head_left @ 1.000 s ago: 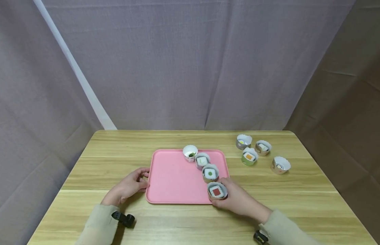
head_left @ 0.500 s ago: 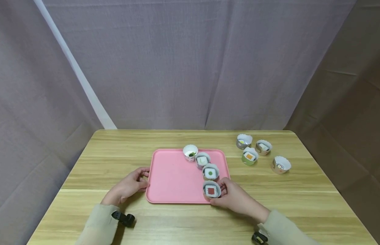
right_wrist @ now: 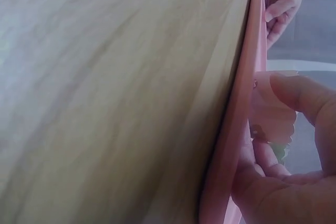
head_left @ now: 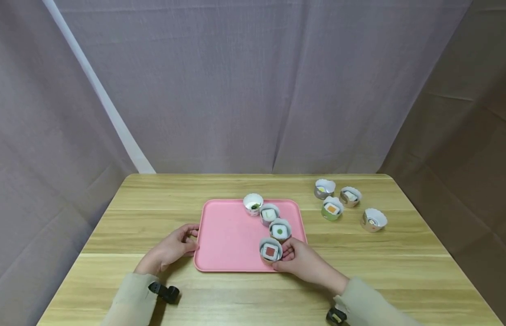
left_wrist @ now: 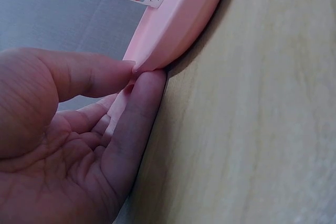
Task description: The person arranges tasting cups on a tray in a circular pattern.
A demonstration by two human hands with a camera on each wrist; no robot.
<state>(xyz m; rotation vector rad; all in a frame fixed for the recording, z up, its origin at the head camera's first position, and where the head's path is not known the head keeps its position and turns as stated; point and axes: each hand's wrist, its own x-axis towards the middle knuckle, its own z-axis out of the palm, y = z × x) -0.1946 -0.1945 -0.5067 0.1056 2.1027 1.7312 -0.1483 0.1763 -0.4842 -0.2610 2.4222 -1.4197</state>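
Note:
A pink tray (head_left: 232,235) lies on the table, its left rim pinched between the thumb and index finger of my left hand (head_left: 177,246). The left wrist view shows that thumb above the rim and the finger below it. Over the tray's front right part, my right hand (head_left: 303,262) grips a paper baking cup (head_left: 271,250) holding a white block with a red square on top. The right wrist view has the thumb against the wall of this paper baking cup (right_wrist: 272,109). Behind it on the tray, a cup with a green-dotted block (head_left: 280,231) stands closest.
Farther back on the tray are a cup with a pale block (head_left: 270,214) and a white cup (head_left: 253,204) with something green inside. Several more cups, one with an orange-topped block (head_left: 332,208), stand on the wooden table (head_left: 163,194) at the back right. Grey curtains (head_left: 236,90) hang behind.
My right hand has moved left over the tray with the red-topped block's cup, from the front right corner inward. My left hand stays at the tray's rim.

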